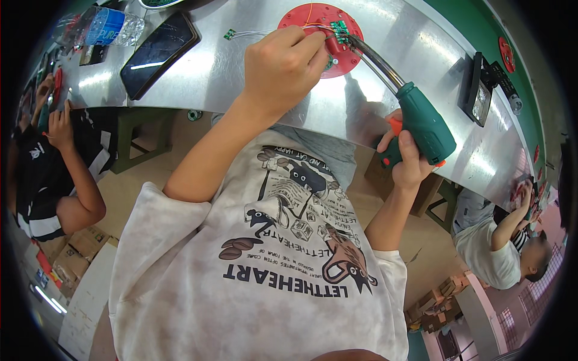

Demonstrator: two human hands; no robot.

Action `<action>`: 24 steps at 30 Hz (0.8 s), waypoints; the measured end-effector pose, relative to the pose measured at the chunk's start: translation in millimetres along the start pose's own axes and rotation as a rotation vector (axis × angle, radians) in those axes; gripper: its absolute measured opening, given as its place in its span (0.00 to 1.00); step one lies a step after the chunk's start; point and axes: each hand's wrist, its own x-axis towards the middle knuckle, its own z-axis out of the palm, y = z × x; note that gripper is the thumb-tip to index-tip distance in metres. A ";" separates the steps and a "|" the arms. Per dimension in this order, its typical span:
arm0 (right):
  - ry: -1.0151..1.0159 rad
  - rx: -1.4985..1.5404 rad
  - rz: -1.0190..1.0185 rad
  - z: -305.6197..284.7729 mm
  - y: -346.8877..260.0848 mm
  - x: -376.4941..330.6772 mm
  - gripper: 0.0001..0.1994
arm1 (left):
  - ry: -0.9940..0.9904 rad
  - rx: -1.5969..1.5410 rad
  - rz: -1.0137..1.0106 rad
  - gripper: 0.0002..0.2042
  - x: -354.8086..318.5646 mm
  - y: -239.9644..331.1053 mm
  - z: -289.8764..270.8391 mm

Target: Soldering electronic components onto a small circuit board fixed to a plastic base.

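My right hand (408,155) is wrapped around the handle of a green soldering gun (425,123) with an orange trigger. Its long dark metal tip and a thin side tube slant up and left to a small green circuit board (341,30). That board sits on a round red plastic disc (296,18) lying on the metal table. Over the disc's left side, my left hand (282,71) is closed with its fingertips pinched close to the board. What they pinch is hidden. Thin white wires (256,33) run left from the disc to a tiny green board (229,34).
A black phone (159,55) and a clear plastic bottle (114,27) lie on the table (208,75) to the left. A black-framed device (478,90) stands at the right. Co-workers sit at both sides; one hand (60,127) shows at left.
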 end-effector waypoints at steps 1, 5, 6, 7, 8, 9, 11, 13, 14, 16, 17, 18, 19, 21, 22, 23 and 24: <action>0.000 -0.001 -0.002 -0.3 0.2 0.2 0.20 | 0.002 0.000 0.001 0.01 -0.1 0.5 0.2; -0.015 -0.014 -0.012 0.5 -0.5 -0.6 0.20 | 0.004 0.009 0.009 0.01 -0.8 1.8 -0.5; -0.011 -0.021 -0.007 1.2 -1.2 -1.3 0.20 | 0.004 0.009 0.012 0.01 -1.3 1.9 -1.1; -0.011 -0.021 -0.007 1.4 -2.0 -1.2 0.20 | 0.005 0.010 0.011 0.01 -1.2 2.0 -1.8; -0.014 -0.026 0.011 1.6 -2.6 -1.4 0.20 | -0.002 0.012 0.009 0.02 -1.4 2.1 -2.6; -0.016 -0.030 0.030 1.7 -2.7 -2.0 0.20 | -0.010 0.015 0.006 0.02 -2.1 2.1 -3.4; -0.013 -0.016 0.071 -1.2 0.4 -2.3 0.20 | -0.007 0.014 0.005 0.02 -2.8 -0.1 -2.1; -0.008 -0.003 0.106 -1.2 0.0 -2.1 0.19 | 0.000 0.011 0.009 0.02 -3.1 -0.7 -2.2; -0.002 -0.015 0.098 -0.1 -2.8 -1.2 0.20 | 0.000 0.014 0.011 0.02 -2.5 -0.1 -2.8; 0.002 -0.025 0.088 2.6 -3.9 0.2 0.20 | 0.002 0.022 0.013 0.02 -1.4 -0.1 -3.2; 0.045 0.014 0.038 4.1 -3.0 0.0 0.20 | -0.008 0.022 0.009 0.02 -1.1 -0.6 -3.0; 0.088 0.055 -0.013 4.6 -1.8 0.0 0.21 | -0.019 0.022 0.006 0.02 -0.6 -1.0 -2.6; 0.087 0.056 -0.017 2.3 -1.3 -0.4 0.21 | -0.016 0.024 0.009 0.02 0.0 -0.7 -2.6; 0.157 0.069 -0.128 -5.5 -1.3 0.3 0.23 | -0.011 0.022 0.002 0.02 2.6 1.1 -1.4; 0.202 0.048 -0.169 -6.7 -2.7 0.2 0.22 | -0.006 0.017 0.011 0.02 3.3 2.5 -1.4; 0.209 0.045 -0.182 -11.6 -4.0 -0.6 0.22 | -0.029 0.017 -0.001 0.02 4.1 4.4 -1.9; 0.232 -0.005 -0.194 -20.1 -6.1 -1.7 0.21 | -0.050 0.014 -0.012 0.03 5.2 7.1 -2.6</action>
